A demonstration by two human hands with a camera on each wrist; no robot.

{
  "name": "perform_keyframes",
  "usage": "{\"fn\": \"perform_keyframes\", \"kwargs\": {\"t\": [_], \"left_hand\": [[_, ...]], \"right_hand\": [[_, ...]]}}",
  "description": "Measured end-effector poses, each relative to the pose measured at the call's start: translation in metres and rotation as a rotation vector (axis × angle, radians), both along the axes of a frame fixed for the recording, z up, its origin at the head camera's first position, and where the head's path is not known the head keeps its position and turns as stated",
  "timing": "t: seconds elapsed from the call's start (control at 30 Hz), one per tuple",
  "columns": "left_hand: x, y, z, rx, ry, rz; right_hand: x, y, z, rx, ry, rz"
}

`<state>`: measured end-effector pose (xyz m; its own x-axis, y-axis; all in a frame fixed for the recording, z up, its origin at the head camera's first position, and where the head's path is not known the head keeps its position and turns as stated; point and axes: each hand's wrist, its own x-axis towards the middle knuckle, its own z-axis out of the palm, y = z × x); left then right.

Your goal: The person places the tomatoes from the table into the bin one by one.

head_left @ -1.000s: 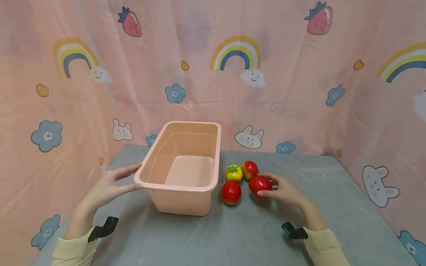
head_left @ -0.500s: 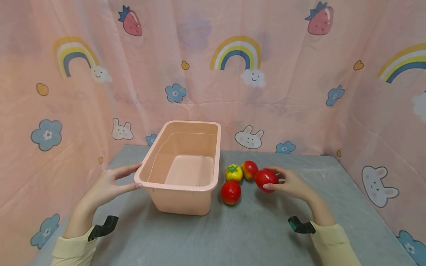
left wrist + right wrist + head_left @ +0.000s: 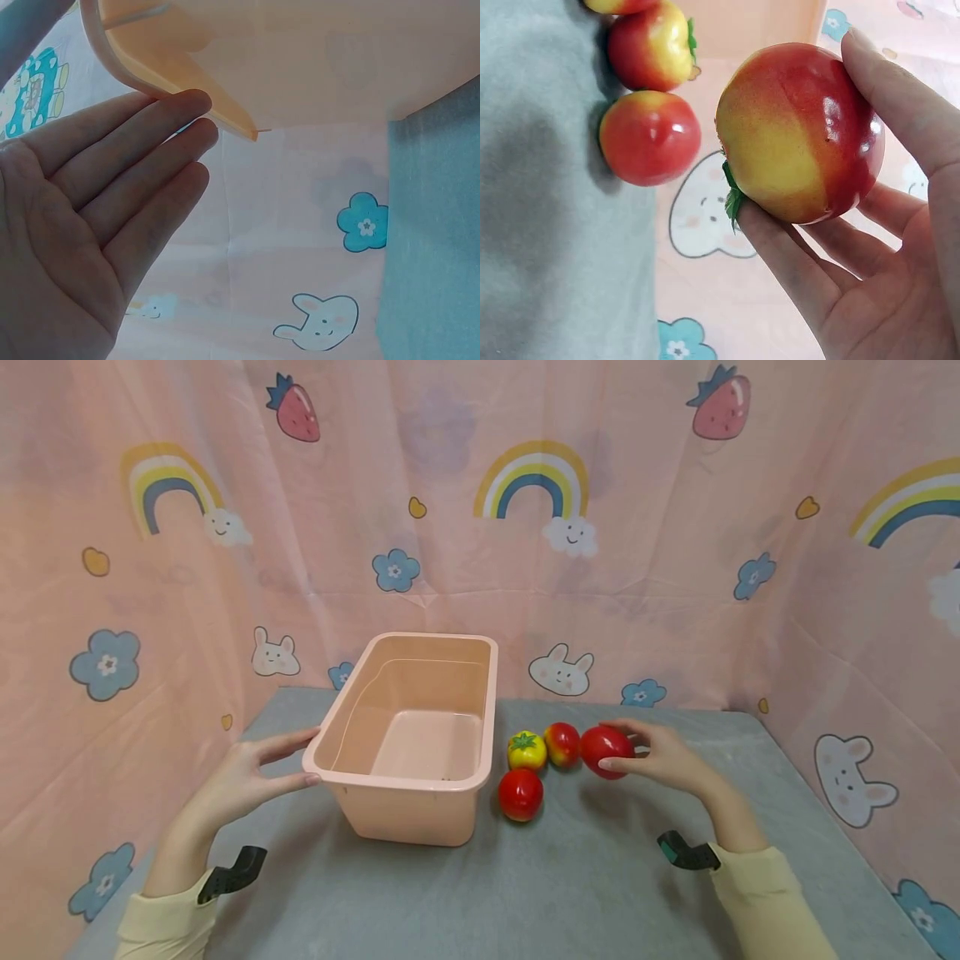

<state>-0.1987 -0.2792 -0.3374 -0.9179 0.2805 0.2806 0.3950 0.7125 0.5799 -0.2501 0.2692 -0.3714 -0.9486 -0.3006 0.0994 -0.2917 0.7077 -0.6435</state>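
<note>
A grey table (image 3: 570,893) sits inside pink curtains printed with rainbows and rabbits. From your head camera, your right hand (image 3: 660,758) grips a red tomato (image 3: 604,750) lifted just off the table, right beside the red-yellow tomato (image 3: 562,743); your fingers cover its far side, so you can't read which way its stem points here. The yellow tomato (image 3: 527,750) and front red tomato (image 3: 521,793) lie by the pink tub (image 3: 408,781), whose long side runs away from you. Your left hand (image 3: 240,781) rests flat against the tub's near left corner.

Your left wrist view shows straight, closed fingers (image 3: 150,142) touching the tub's rim (image 3: 217,105); most of the tub is cut off.

Your right wrist view shows fingers and thumb curled round the tomato (image 3: 799,135), its green calyx (image 3: 731,196) turned down-left toward the fingers
</note>
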Motion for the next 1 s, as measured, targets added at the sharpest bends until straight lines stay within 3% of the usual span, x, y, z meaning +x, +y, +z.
{"fn": "perform_keyframes", "kwargs": {"t": [1.0], "left_hand": [[-0.001,-0.002,0.0,0.017,-0.014,-0.014]], "right_hand": [[-0.017,-0.018,0.047,0.058,0.041,0.026]]}}
